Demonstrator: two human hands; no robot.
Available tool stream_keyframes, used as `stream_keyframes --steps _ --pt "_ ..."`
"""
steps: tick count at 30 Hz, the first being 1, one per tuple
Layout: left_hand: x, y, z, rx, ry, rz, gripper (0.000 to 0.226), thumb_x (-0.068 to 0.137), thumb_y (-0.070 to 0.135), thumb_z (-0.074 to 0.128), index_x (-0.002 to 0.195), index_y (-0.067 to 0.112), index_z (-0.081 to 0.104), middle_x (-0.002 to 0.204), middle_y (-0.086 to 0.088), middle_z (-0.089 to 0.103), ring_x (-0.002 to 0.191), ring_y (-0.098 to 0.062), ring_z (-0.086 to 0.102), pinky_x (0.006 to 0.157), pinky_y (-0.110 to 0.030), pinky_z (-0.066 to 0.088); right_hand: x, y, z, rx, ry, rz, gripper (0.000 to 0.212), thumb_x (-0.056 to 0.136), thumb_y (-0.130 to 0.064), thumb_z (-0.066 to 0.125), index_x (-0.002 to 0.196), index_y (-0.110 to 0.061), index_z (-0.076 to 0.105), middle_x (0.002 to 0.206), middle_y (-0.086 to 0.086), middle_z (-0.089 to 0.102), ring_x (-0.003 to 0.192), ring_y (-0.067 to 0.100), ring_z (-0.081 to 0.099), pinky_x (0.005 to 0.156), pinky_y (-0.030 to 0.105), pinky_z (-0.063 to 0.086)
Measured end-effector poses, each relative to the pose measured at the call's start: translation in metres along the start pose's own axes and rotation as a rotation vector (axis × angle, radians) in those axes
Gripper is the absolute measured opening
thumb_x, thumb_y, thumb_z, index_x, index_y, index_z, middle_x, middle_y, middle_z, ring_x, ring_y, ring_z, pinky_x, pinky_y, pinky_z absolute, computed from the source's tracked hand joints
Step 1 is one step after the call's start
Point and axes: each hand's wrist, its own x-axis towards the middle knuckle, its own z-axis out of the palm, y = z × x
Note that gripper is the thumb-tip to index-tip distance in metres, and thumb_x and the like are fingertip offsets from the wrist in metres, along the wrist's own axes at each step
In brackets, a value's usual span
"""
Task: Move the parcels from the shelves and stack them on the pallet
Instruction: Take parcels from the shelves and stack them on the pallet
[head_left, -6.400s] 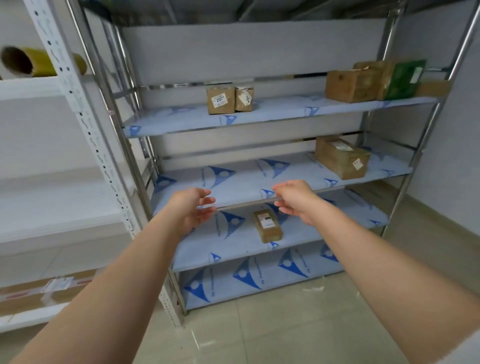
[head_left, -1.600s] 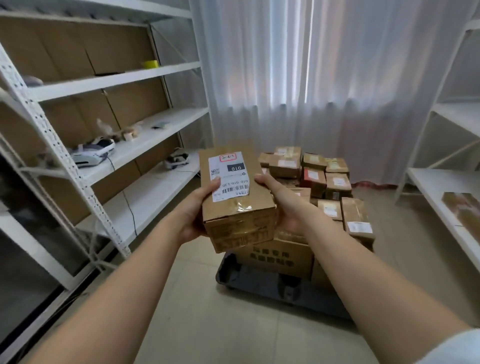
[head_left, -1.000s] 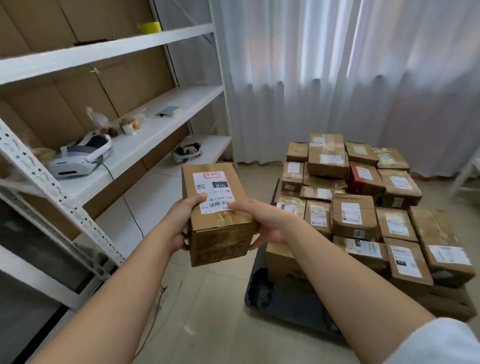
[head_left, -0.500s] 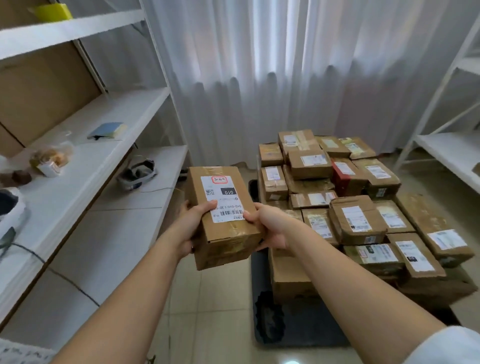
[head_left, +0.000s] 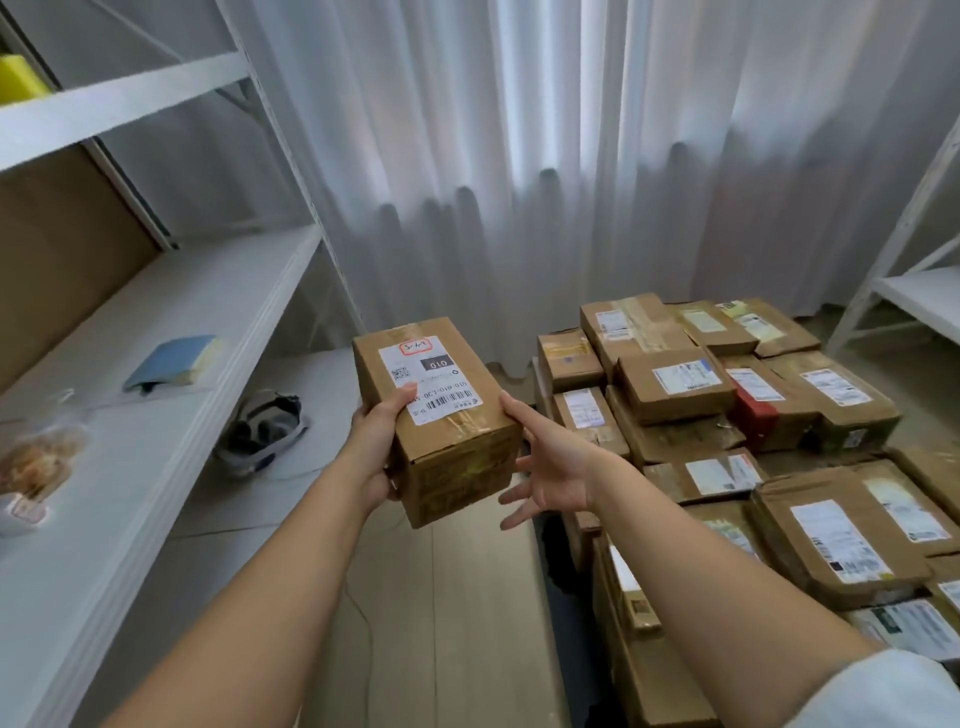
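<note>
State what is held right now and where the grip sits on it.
A labelled cardboard parcel. The left hand grips its near left side, thumb on the label; the right hand is spread open against its right side.

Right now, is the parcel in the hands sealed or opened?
Sealed, as far as visible. The parcel, gripped by the left hand, has tape across its closed top and end flaps. The right hand is open beside it.

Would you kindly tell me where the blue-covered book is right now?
In the head view, the blue-covered book lies flat on the white shelf at the left, left of the held brown cardboard parcel and above the grey headset.
</note>
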Motion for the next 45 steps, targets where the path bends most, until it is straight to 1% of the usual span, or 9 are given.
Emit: stream_keyframes --steps 6,12,17,23,26,29,34,37,45 --pt "0.117 0.042 0.006 0.037 -0.117 -0.024 0.055 0.082 0.054 0.068 0.130 0.029 0.056 0.112 -0.005 0.071 0.104 -0.033 0.063 0.098 -0.061 0.042 0.082 -0.054 -0.003 0.023 0.181 -0.092 0.090 0.066 -0.067 0.076 0.138 -0.025 0.043 0.133 0.016 0.051 0.119 0.043 0.054 0.103 0.057 0.043" --pt "0.230 0.084 0.023 0.158 -0.273 -0.074 0.083 0.078 0.057 0.070 0.147 0.020 0.041 0.150 -0.016 0.043 0.139 -0.049 0.031 0.110 -0.066 0.026 0.138 -0.091 -0.024 0.190 0.400 -0.144 0.068 0.072 -0.057 0.076 0.125 -0.020 0.055 0.118 0.012 0.063 0.108 0.028 0.062 0.078 0.036 0.055" --pt "0.304 0.135 0.042 0.186 -0.161 -0.007 0.084 0.087 0.050 0.066 0.154 0.036 0.018 0.157 -0.008 0.024 0.131 -0.046 0.035 0.095 -0.064 0.042 0.164 -0.115 -0.037 0.241 0.484 -0.129 0.062 0.072 -0.056 0.076 0.123 -0.025 0.056 0.117 0.010 0.065 0.109 0.027 0.062 0.085 0.037 0.051" --pt "0.362 0.136 0.113 0.358 -0.384 -0.116 0.055 0.084 0.052 0.069 0.129 0.022 0.059 0.135 -0.008 0.056 0.124 -0.040 0.050 0.068 -0.049 0.056 0.159 -0.132 -0.097 0.242 0.581 -0.104 0.061 0.075 -0.057 0.072 0.126 -0.027 0.056 0.113 0.005 0.062 0.102 0.026 0.061 0.078 0.033 0.051" --pt "0.379 0.127 0.158 0.428 -0.429 -0.124 0.049 0.090 0.046 0.066 0.127 0.016 0.057 0.123 -0.010 0.060 0.111 -0.038 0.057 0.065 -0.044 0.056 0.164 -0.138 -0.133 0.365 0.652 -0.112 0.062 0.073 -0.056 0.074 0.121 -0.021 0.058 0.109 0.004 0.061 0.099 0.026 0.059 0.081 0.036 0.049" --pt "0.403 0.125 0.199 0.451 -0.451 -0.114 0.039 0.097 0.036 0.060 0.126 0.009 0.058 0.105 -0.008 0.061 0.097 -0.029 0.060 0.072 -0.045 0.055 0.175 -0.149 -0.167 0.445 0.725 -0.150 0.051 0.077 -0.054 0.072 0.114 -0.023 0.057 0.115 0.004 0.060 0.107 0.027 0.057 0.098 0.042 0.045" --pt "0.433 0.138 0.267 0.511 -0.441 -0.113 0.043 0.096 0.030 0.063 0.129 0.003 0.054 0.117 -0.011 0.058 0.105 -0.034 0.060 0.066 -0.047 0.056 0.179 -0.172 -0.214 0.504 0.739 -0.165 0.046 0.078 -0.056 0.070 0.104 -0.021 0.055 0.114 0.008 0.060 0.108 0.028 0.055 0.108 0.052 0.035" --pt "0.450 0.145 0.301 0.539 -0.465 -0.085 0.041 0.098 0.028 0.061 0.129 0.003 0.054 0.125 -0.015 0.061 0.108 -0.034 0.061 0.075 -0.048 0.055 0.185 -0.187 -0.244 0.498 0.700 -0.129 0.072 0.065 -0.061 0.076 0.119 -0.020 0.052 0.128 0.012 0.057 0.122 0.034 0.050 0.111 0.063 0.027" --pt "0.496 0.149 0.326 0.608 -0.384 -0.109 0.028 0.099 0.024 0.058 0.116 0.002 0.054 0.121 -0.018 0.060 0.113 -0.037 0.060 0.086 -0.050 0.054 0.229 -0.206 -0.267 0.553 0.644 -0.068 0.073 0.075 -0.056 0.073 0.132 -0.016 0.049 0.132 0.014 0.053 0.121 0.045 0.050 0.105 0.066 0.035"
